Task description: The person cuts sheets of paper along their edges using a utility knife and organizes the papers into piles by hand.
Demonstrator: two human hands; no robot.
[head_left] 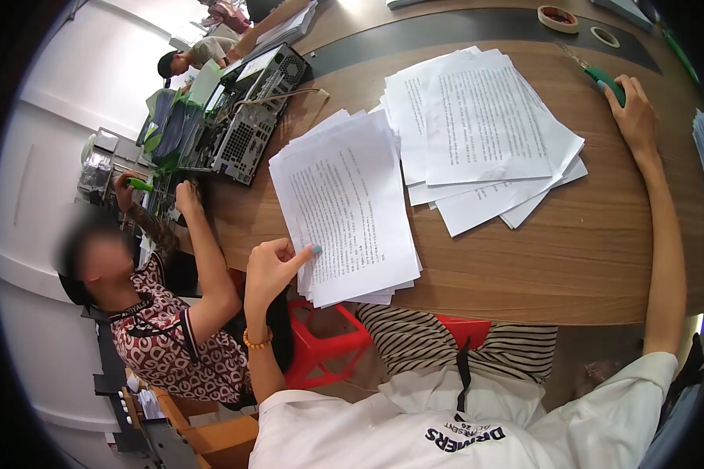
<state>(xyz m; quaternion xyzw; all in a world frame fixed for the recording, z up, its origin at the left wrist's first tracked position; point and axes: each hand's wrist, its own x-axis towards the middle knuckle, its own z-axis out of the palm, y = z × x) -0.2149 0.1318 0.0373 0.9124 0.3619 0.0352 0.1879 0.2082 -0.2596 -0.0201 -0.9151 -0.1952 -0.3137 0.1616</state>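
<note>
A stack of printed sheets (348,211) lies slightly fanned on the wooden table in front of me. My left hand (272,270) is at its left edge, the thumb on the top page and the fingers curled beside the edge. To the right is a second, messier pile of printed sheets (485,125), its pages turned at various angles. My right hand (635,113), far over on the right, is closed around a green-handled tool (605,84). A thin metal end points away from me; its exact kind is unclear.
Tape rolls (558,19) lie at the far right of the table (524,273). An opened computer case (254,117) with a loose cable stands at the left. Beside it sits a co-worker (176,313) holding something green. A red stool (328,344) is below the table edge.
</note>
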